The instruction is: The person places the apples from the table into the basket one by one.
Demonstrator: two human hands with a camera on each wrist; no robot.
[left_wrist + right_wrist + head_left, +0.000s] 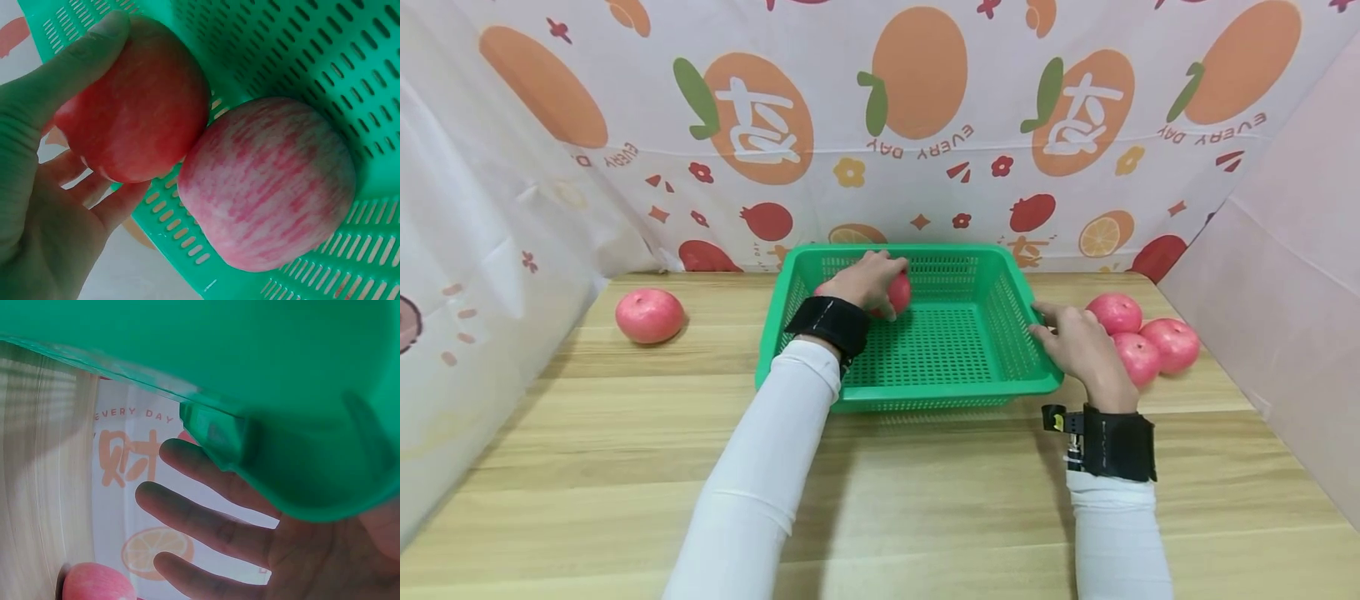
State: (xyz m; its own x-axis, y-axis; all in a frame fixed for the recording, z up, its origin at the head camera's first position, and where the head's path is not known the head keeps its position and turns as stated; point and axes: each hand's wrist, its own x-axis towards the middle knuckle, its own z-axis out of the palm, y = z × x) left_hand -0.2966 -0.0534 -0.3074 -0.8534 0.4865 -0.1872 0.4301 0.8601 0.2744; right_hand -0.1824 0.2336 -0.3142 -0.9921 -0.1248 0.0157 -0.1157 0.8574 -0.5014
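A green plastic basket (pixel 925 390) with slotted walls stands on the wooden table. My left hand (pixel 868 283) is inside it at the back left and holds a red apple (pixel 150 106), thumb on one side and fingers on the other. Against that apple lies a paler, striped apple (pixel 269 187), mostly covered by the hand in the head view. At the basket's right side is my right hand (pixel 1086 346), with the rim between thumb and fingers. Its fingers (pixel 206 519) are straight and spread below the rim in the right wrist view; the thumb is largely hidden there.
Three apples (pixel 1171 344) sit clustered just right of my right hand. Another apple (pixel 651 316) stands alone at the table's left. A fruit-print cloth (pixel 850 208) hangs behind the wooden table (pixel 925 500), with pale cloth at both sides.
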